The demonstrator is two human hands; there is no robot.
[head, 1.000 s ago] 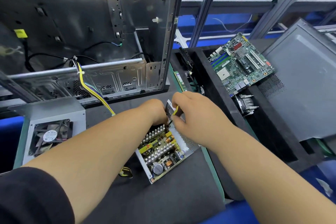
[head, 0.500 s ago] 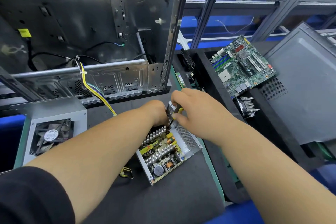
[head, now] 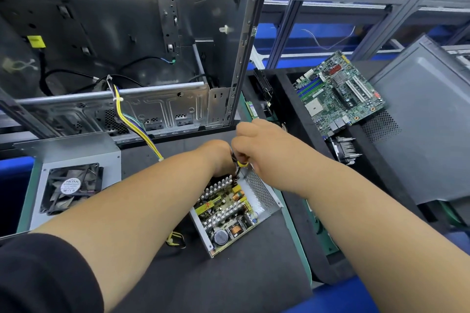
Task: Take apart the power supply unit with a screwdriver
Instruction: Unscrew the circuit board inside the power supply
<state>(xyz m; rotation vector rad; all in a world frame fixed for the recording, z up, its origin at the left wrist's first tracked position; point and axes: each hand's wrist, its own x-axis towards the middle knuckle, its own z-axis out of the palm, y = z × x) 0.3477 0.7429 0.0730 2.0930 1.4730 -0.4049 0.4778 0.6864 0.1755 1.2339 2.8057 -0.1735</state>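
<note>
Screwdriver [head: 241, 163] with yellow-and-black handle is gripped in the right hand [head: 264, 150], fingers curled round the handle, shaft pointing down into the far corner of the open power supply unit [head: 235, 213]. Tip is hidden behind the hands; can't tell what it sits on. Left hand [head: 220, 157] rests at the far edge of the unit, just beside the right hand; its fingers are out of sight behind the wrist, so can't tell whether they're spread, pressed together or pinching anything.

PSU lies on the dark bench mat [head: 229, 284], centre of view, lid off, circuit board exposed: heatsink fins, coils, a capacitor visible. Perforated metal side wall on its right. Yellow wire bundle [head: 137, 124] runs from the PSU area up over the edge of the empty PC case [head: 142, 63] standing behind it.

Left of the PSU: removed metal cover with fan [head: 72, 188] lying on the bench. Right: green motherboard [head: 338, 94] leaning in a black foam tray [head: 300, 160], finned heatsink [head: 346, 150] just below it, grey case side panel [head: 427, 122] further right.
</note>
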